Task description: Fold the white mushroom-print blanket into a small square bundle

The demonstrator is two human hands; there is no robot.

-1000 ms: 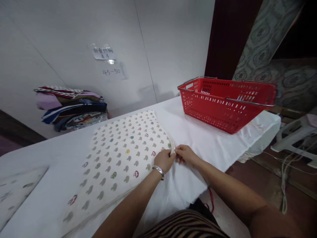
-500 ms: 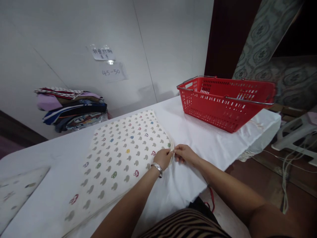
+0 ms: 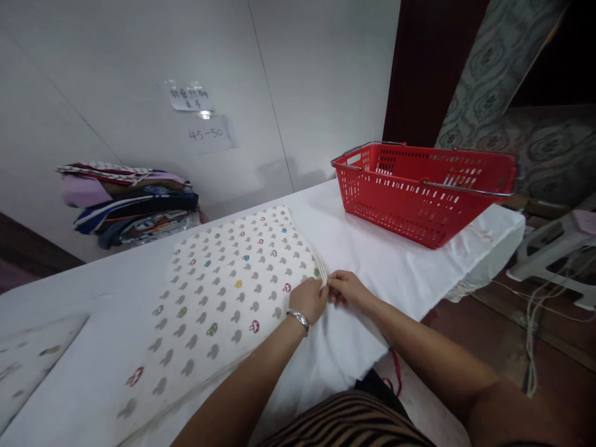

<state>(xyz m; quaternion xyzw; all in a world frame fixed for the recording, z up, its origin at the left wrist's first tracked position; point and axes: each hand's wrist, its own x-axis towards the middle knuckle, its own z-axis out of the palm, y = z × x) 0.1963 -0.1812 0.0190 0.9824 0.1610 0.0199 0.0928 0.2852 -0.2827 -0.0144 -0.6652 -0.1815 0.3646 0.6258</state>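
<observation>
A folded white cloth [image 3: 233, 298] lies flat on the table, printed with grey mushrooms and a few coloured ones. Several layers show along its rounded right edge. My left hand [image 3: 308, 300], with a silver bracelet at the wrist, is closed on the near right corner of this cloth. Just right of it, my right hand [image 3: 348, 289] pinches at the same layered corner with thumb and forefinger. The two hands nearly touch. What exactly lies between the fingertips is partly hidden.
A red plastic basket [image 3: 395, 205] with metal handles stands at the table's back right. Folded clothes [image 3: 135, 205] are stacked at the back left. Another printed cloth [image 3: 37, 354] lies at the left on the white-covered table [image 3: 386, 267]. A white plastic stool [image 3: 549, 248] and cables are at right.
My left hand has shifted slightly at the corner, its fingers curling further over the edge. My right hand stays almost where it was. The view has moved a little.
</observation>
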